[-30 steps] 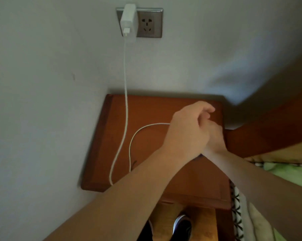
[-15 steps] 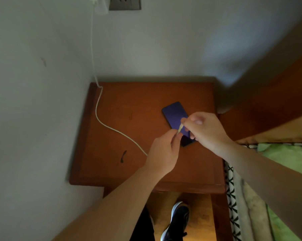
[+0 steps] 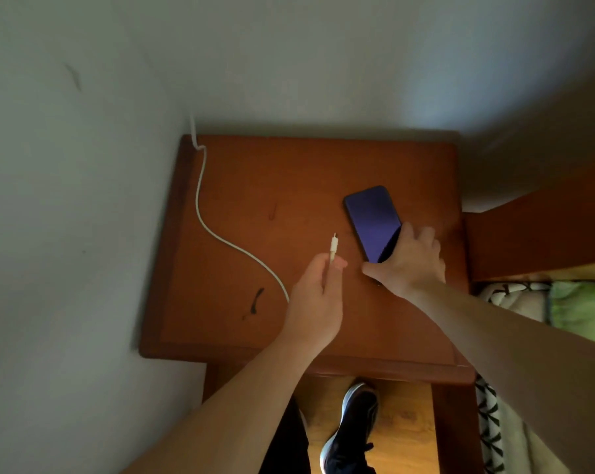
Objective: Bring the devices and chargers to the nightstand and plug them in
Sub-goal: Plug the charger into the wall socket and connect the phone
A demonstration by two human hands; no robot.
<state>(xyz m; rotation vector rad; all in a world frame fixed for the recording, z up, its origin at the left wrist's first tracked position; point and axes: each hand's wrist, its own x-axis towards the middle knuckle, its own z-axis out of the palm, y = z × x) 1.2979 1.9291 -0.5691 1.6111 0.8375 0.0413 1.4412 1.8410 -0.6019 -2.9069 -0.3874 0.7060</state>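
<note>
Two hands at a wooden nightstand [image 3: 221, 336], cable and phone.
Left hand [image 3: 315, 299] pinches the white cable [image 3: 217, 236] near its plug; right hand [image 3: 410, 263], fingers spread, grips the dark phone [image 3: 371, 222] near the right edge.

phone [image 3: 373, 224]: near end hiding under right hand [image 3: 409, 265], port not visible
cable [image 3: 221, 239]: slipping behind left hand [image 3: 315, 302]; far end vanishing up the wall, upper left
shoe [image 3: 352, 429]: heel running off bottom edge
bedding [image 3: 515, 295]: getting cut by right edge
</note>
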